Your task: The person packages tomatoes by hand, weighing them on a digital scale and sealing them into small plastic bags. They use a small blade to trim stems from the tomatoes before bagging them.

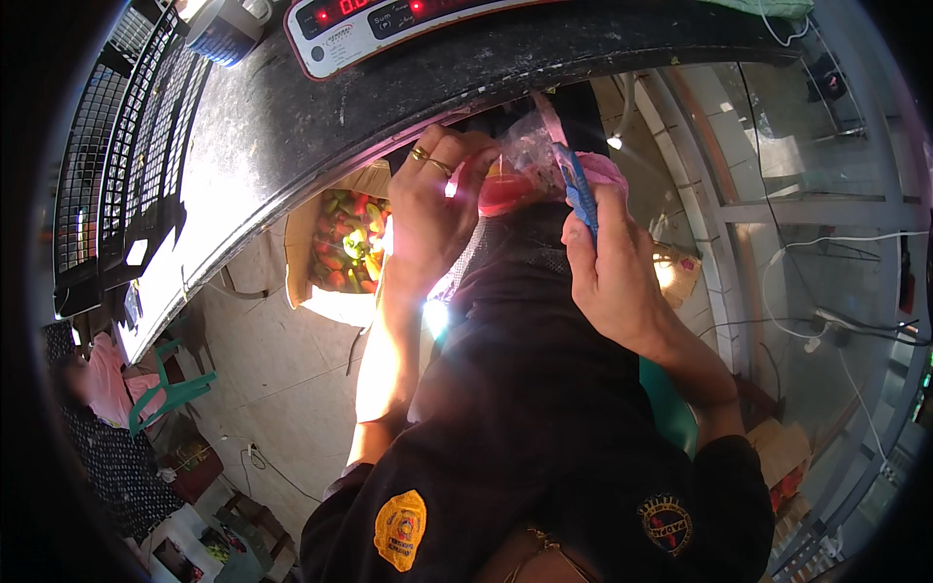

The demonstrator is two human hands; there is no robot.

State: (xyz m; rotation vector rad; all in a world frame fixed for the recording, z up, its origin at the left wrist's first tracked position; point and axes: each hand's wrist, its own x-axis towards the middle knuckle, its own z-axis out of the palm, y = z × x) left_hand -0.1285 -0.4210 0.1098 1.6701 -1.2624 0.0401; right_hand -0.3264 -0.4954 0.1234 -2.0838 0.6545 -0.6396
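Observation:
My left hand (437,197), with rings on its fingers, is curled over my lap at a glossy red pepper (504,192). Its fingertips are closed on the red flesh, though glare hides part of the hold. In my right hand (616,270) is a blue-handled tool (579,191), apparently a knife, pointing away from me. A pale strip that looks like its blade (552,120) extends beyond the handle. Crumpled clear plastic (526,142) lies between the hands, beyond the pepper. Pink cloth or plastic (601,169) shows behind my right fingers.
A cardboard box (332,302) of red and green peppers (348,244) stands on the floor at left. The black tabletop (379,95) holds a digital scale (342,44), a mug (224,33) and black wire racks (138,160). Cords (802,328) hang at right; a green chair (175,386) stands lower left.

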